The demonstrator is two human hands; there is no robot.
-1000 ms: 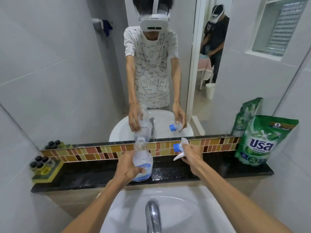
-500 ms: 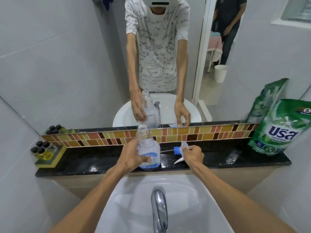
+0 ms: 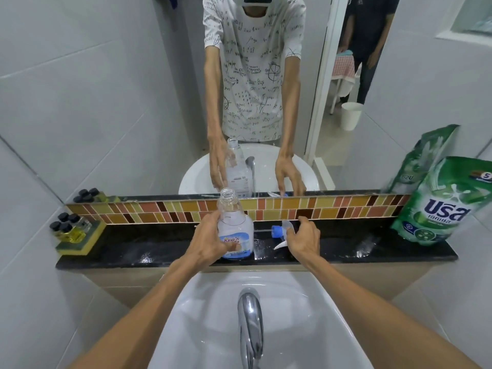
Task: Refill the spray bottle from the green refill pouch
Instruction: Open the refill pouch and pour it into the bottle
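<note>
The clear spray bottle [image 3: 234,222], with a blue label and an uncapped neck, stands upright on the black stone shelf [image 3: 149,249]. My left hand [image 3: 209,242] is wrapped around its left side. Its spray head [image 3: 279,231], blue collar and white trigger, lies on the shelf just right of the bottle with its dip tube pointing left. My right hand [image 3: 303,239] hovers over the spray head's right end with the fingers spread. The green refill pouch [image 3: 439,206] stands upright at the far right of the shelf against the mirror, well right of my right hand.
Several small black-capped bottles [image 3: 68,226] sit on a yellow-green sponge at the shelf's left end. A white basin [image 3: 202,315] with a chrome tap [image 3: 250,323] lies below my arms. The mirror behind the shelf reflects me and another person standing in a doorway.
My right hand has lowered the spray head from the air onto the shelf and opened its fingers. The camera has tilted down. My left hand stays on the bottle.
</note>
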